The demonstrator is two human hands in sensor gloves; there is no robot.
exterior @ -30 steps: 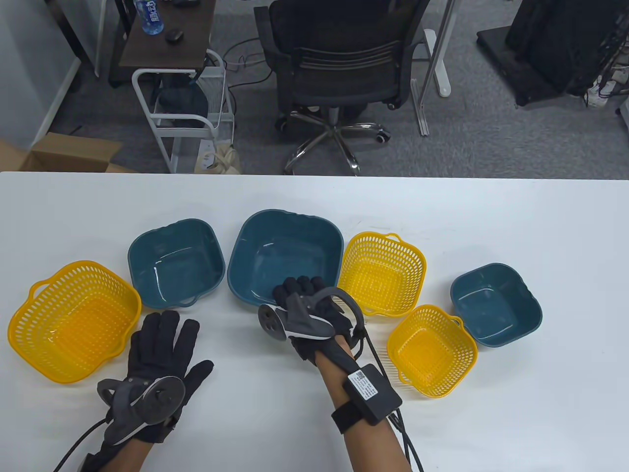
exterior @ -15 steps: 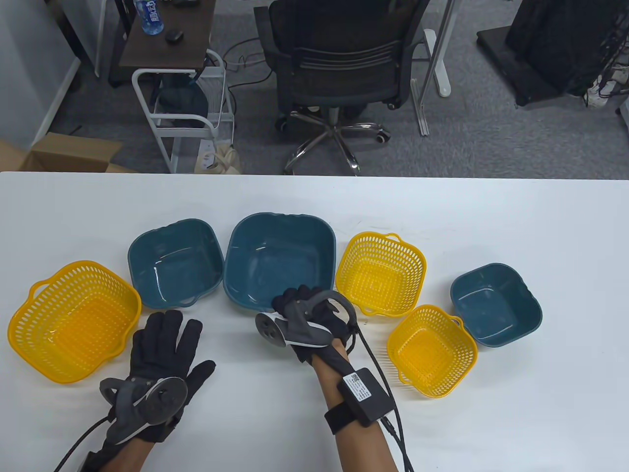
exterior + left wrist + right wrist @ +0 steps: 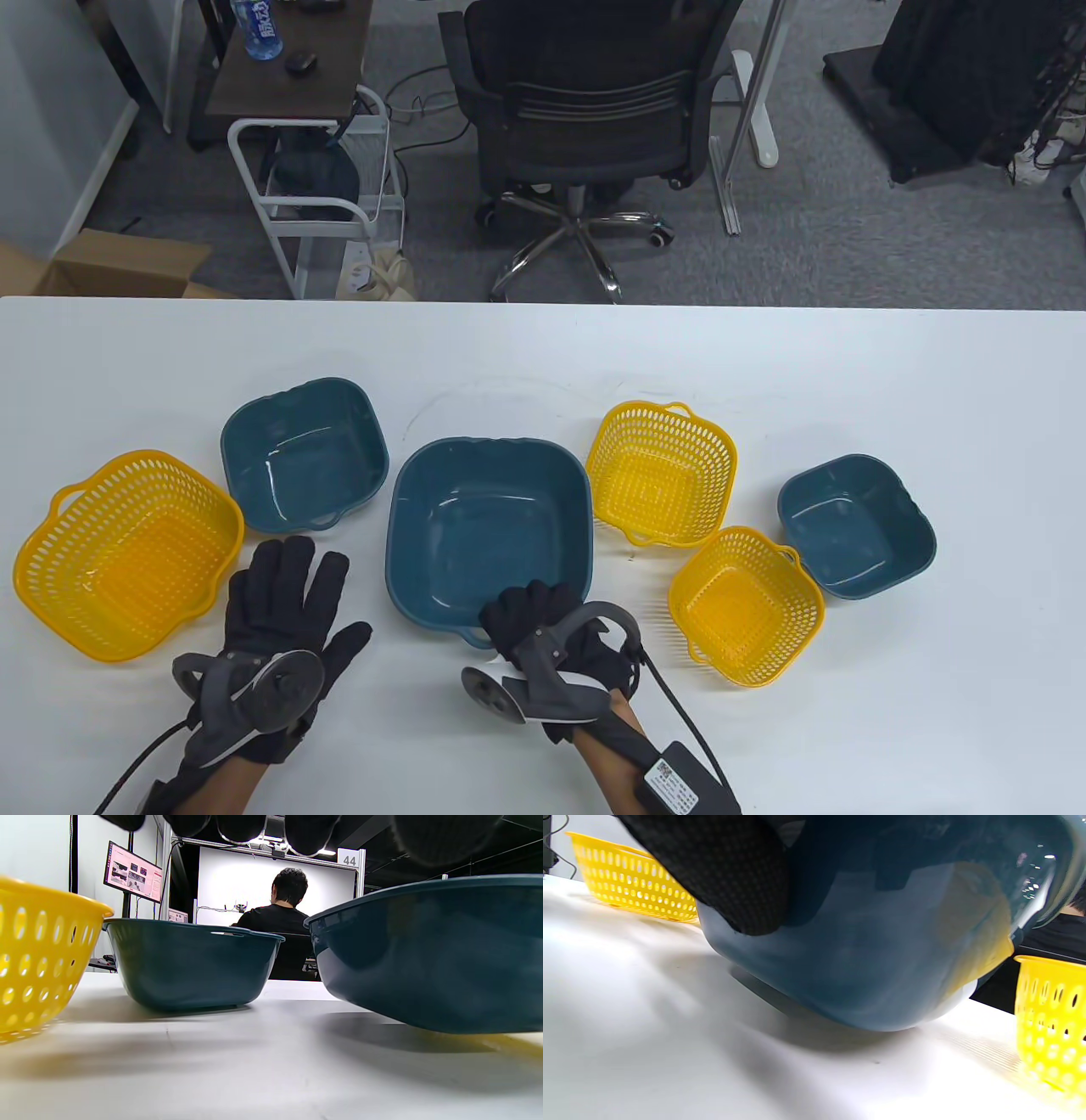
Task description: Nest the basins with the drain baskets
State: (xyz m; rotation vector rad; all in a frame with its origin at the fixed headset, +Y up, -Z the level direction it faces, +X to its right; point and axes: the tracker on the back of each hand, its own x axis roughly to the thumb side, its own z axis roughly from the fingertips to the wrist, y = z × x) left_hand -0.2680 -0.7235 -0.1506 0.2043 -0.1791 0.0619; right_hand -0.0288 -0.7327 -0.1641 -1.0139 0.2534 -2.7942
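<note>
Right hand (image 3: 551,649) gripping near rim of large blue basin (image 3: 489,531), fingers curled over edge, far side tilted up off white table (image 3: 848,382). Left hand (image 3: 271,620) just left of basin, flat on table, fingers spread, holding nothing. Large yellow basket (image 3: 123,552) farther left; medium yellow basket (image 3: 662,471) just right.

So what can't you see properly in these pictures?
- Right hand fingertips, table view: curled over the big blue basin rim, the tracker covers them.
- Big blue basin's inside, right wrist view: only its outer wall shows, too close.
- Left hand fingers, left wrist view: cut off by the top edge.
- Big yellow basket, left wrist view: cut off at left.
</note>
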